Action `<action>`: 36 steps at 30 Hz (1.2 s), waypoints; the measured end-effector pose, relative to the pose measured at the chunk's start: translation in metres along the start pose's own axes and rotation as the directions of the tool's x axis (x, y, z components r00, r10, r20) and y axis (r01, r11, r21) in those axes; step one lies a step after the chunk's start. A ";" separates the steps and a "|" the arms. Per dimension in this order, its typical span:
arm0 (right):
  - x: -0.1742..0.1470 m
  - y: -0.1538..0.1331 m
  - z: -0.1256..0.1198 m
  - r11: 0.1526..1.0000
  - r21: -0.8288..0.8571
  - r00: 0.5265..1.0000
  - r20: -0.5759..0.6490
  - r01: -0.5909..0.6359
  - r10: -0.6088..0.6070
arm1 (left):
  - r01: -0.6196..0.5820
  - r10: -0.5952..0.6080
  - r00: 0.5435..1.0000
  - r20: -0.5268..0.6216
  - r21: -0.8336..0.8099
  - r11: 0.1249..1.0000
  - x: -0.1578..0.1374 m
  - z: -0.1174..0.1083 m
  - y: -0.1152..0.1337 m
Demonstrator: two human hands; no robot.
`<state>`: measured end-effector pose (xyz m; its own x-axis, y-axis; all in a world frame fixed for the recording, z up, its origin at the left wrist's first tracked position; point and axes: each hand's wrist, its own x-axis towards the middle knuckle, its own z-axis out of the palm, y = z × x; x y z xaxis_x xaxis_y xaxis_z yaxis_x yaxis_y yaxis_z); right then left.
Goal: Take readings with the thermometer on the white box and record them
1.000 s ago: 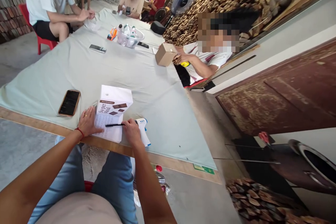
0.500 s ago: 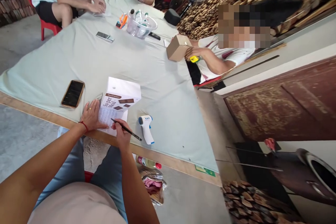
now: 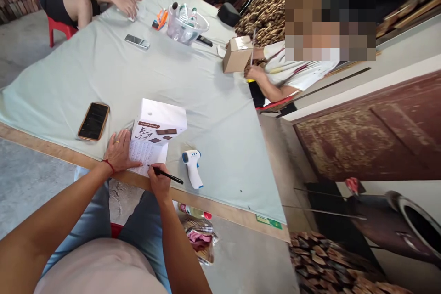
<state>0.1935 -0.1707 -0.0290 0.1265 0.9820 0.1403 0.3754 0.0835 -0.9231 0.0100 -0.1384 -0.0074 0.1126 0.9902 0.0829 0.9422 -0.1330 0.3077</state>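
Note:
At the table's near edge lies a sheet of paper covered in small handwriting. My left hand rests flat over its left side, thumb stretched across the sheet. A black pen is pinched in my right hand, its tip on or just above the lower part of the paper. Just behind the writing stands a white box marked "Super Meal", covering the sheet's far part. To the right of my right hand lies a white and blue infrared thermometer. A smartphone lies left of my left hand.
Farther back on the cloth-covered table are a second phone, a clear basin holding bottles, and an orange tape dispenser. At the right a person handles a cardboard box. Others sit along the far sides.
My right hand has moved slightly down with the pen, whose tip is lower on the paper. The person at the right has pulled tape up from the cardboard box. My left hand stays put.

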 end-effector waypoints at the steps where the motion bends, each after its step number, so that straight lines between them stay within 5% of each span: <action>1: 0.000 0.000 0.000 1.000 -0.007 1.000 0.002 0.000 0.000 | 0.000 0.000 1.000 0.001 -0.001 1.000 0.000 0.000 0.000; 36: 0.000 0.001 -0.001 0.999 -0.039 1.000 0.009 -0.007 0.007 | 0.007 -0.007 1.000 0.001 -0.005 1.000 0.000 0.001 0.000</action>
<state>0.1945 -0.1705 -0.0299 0.1206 0.9841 0.1304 0.4098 0.0702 -0.9095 0.0101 -0.1385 -0.0084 0.1066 0.9911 0.0796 0.9413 -0.1264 0.3129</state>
